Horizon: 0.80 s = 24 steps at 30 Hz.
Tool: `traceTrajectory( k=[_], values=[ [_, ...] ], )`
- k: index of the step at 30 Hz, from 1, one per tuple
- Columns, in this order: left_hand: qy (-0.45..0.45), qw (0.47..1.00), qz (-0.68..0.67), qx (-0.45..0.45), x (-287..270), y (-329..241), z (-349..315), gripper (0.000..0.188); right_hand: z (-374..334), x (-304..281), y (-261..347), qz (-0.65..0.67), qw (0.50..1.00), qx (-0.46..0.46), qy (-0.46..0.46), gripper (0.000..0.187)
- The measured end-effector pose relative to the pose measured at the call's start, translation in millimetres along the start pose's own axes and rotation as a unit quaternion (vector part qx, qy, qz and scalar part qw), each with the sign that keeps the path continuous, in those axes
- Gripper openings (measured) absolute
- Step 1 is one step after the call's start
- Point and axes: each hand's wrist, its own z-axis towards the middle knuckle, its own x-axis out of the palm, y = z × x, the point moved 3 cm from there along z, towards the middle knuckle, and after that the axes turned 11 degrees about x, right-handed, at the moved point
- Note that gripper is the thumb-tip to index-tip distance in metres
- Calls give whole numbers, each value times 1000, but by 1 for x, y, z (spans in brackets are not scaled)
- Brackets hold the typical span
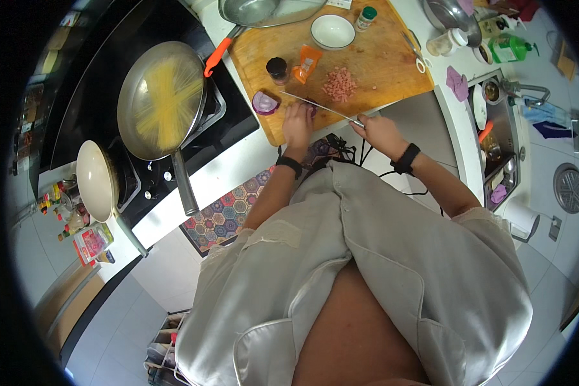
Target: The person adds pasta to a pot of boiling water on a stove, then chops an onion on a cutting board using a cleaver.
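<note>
Right hand (378, 130) grips knife (320, 107) handle; blade lies across near edge of cutting board (386, 61). Left hand (298, 124) closed over red onion piece (311, 110) under blade; 1 onion half (265, 102) at near-left corner.

Purple onion half (264, 102), orange-handled pan (270, 11)

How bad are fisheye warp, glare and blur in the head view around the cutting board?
Head view: strong barrel distortion, the cutting board edges and stove front bow; black vignette rings the frame. Lighting is even, shadows soft. Mild sheen on the steel pan holding pasta. Left hand, right hand and knife are fairly sharp; detail softens toward the rim.
</note>
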Motion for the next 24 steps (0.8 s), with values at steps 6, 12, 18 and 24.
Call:
traceTrajectory(
  k=[6, 12, 18, 24],
  values=[
    [-4, 1000, -7, 10, -2, 0, 1, 5, 3, 1, -4, 8, 1000, -21, -12, 36],
    [-11, 1000, -3, 6, -1, 1, -2, 5, -1, -7, 1, 3, 1000, -19, 9, 36],
    [-19, 1000, -5, 19, -2, 0, -1, 6, 11, 8, -2, -15, 999, -36, -6, 37],
    [-26, 999, 10, 17, -2, 0, -2, 6, 2, -9, 4, -4, 1000, -29, 1, 37]
  ],
)
